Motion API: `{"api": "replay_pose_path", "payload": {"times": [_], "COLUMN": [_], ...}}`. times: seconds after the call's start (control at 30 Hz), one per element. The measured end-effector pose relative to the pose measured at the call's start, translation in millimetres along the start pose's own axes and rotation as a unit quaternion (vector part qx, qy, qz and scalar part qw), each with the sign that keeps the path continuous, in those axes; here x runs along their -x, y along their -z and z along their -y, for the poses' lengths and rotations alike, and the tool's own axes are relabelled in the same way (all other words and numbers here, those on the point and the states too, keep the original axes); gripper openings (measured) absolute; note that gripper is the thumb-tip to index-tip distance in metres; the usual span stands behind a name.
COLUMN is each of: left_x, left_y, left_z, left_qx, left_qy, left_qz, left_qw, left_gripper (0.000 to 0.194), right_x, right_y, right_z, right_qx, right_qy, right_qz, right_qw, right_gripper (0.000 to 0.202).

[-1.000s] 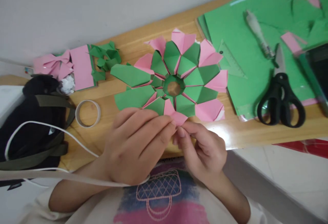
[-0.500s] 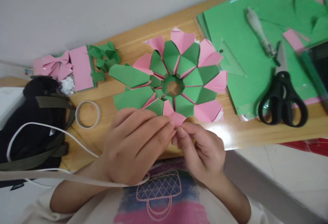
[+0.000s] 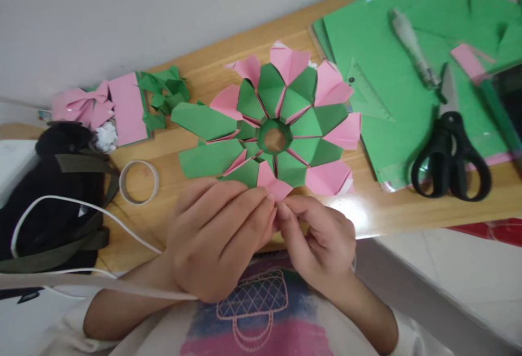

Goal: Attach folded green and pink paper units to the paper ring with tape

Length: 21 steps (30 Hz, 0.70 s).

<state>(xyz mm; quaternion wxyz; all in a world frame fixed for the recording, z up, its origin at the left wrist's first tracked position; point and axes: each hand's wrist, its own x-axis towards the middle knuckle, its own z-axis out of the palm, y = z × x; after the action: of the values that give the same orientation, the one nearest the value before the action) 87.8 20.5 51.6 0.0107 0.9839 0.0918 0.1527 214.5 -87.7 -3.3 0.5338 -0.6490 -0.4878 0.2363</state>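
A folded paper flower (image 3: 300,123) of green and pink petals around an open centre ring lies in the middle of the table. My left hand (image 3: 222,236) is closed at its near side, fingertips pinching the tip of a pink petal (image 3: 272,181). Opposite it, my right hand (image 3: 320,236) pinches the same tip between thumb and forefinger. The fingers hide the very end of that petal. On the left side of the flower, two long green petals (image 3: 206,122) stick out beyond the others.
Black scissors (image 3: 451,155), a pen-like tool (image 3: 415,46) and a set square (image 3: 369,95) lie on green sheets (image 3: 350,35) at right. A tape ring (image 3: 139,182), black bag (image 3: 61,204), white cable (image 3: 81,201), pink paper (image 3: 126,108) and green scraps (image 3: 167,92) are at left.
Both hands have shifted very slightly left, still pinching the pink petal's tip. The flower has barely moved with them.
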Motion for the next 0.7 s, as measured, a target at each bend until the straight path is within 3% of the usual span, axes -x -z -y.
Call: {"api": "replay_pose_path", "payload": {"times": [0.2,0.5,0.7], "left_x": [-5.4,-4.8,-5.3], "left_y": [-1.6,-1.0,-0.7], "left_z": [3.0,6.9,4.5], "left_qx": [0.025,0.054,0.046], "left_qy": [0.044,0.05,0.061], "left_qz": [-0.013,0.012,-0.003], "left_qw": [0.999,0.997,0.997], "left_gripper": [0.006,0.007,0.004], "right_x": [-0.3,0.2,0.9], "right_y": [-0.9,-1.0,-1.0], "right_z": [-0.9,-0.3,-0.2], "right_qx": [0.003,-0.01,-0.013], "right_qy": [-0.003,-0.022,-0.014], "right_qz": [0.004,0.014,0.01], "right_qw": [1.0,1.0,1.0], "right_gripper": [0.01,0.012,0.011]}}
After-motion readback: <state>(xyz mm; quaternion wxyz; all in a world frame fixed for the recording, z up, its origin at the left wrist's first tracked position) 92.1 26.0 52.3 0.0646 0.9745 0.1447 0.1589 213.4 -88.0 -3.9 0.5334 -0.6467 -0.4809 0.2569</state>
